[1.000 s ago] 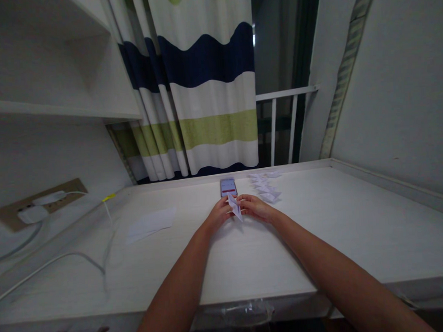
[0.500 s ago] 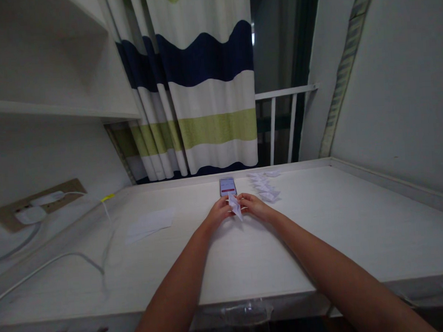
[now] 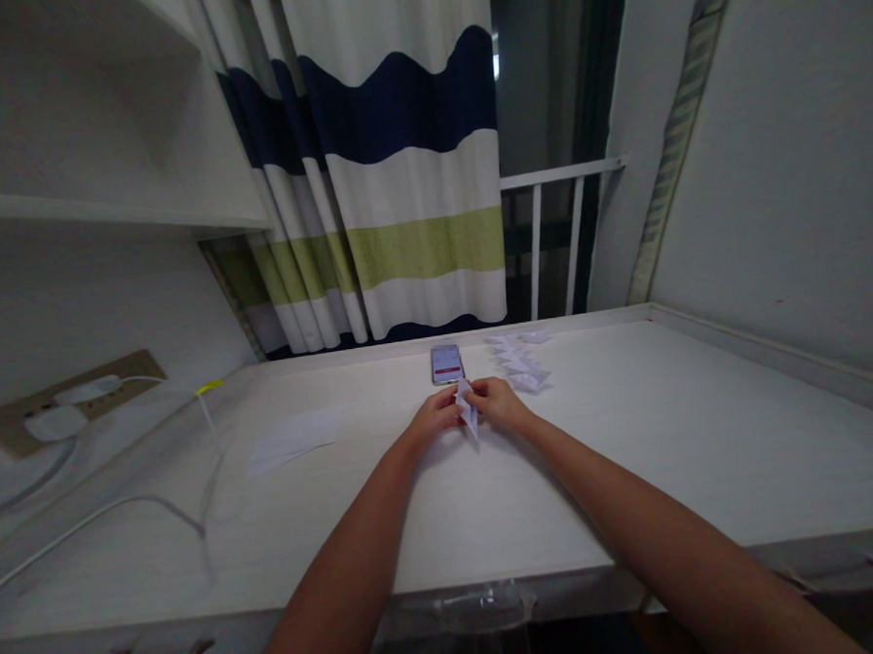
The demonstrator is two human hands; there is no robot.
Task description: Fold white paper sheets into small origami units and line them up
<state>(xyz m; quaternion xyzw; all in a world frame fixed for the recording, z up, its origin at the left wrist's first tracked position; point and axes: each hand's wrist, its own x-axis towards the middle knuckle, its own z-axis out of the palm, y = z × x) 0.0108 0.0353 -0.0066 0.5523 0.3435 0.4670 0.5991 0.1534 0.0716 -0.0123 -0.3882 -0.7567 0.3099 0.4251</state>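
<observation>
Between my two hands is a small piece of folded white paper (image 3: 468,415), pointed at its lower end and held just above the desk. My left hand (image 3: 435,414) grips it from the left, with the fingers closed on its edge. From the right, my right hand (image 3: 500,404) pinches it near the upper part. Some of the fingertips are hidden behind the paper. Just beyond my hands lies a phone (image 3: 447,363) with its screen lit. Several folded white paper pieces (image 3: 521,366) sit in a cluster to the right of the phone.
Flat white paper sheets (image 3: 296,439) lie on the left of the white desk (image 3: 676,432). A power strip (image 3: 74,400) with plugs and a white cable (image 3: 124,504) are at the far left. A striped curtain (image 3: 415,191) hangs behind the desk.
The folded paper has turned slightly in my hands, and my right fingers now lie further over its front. The view has shifted a little.
</observation>
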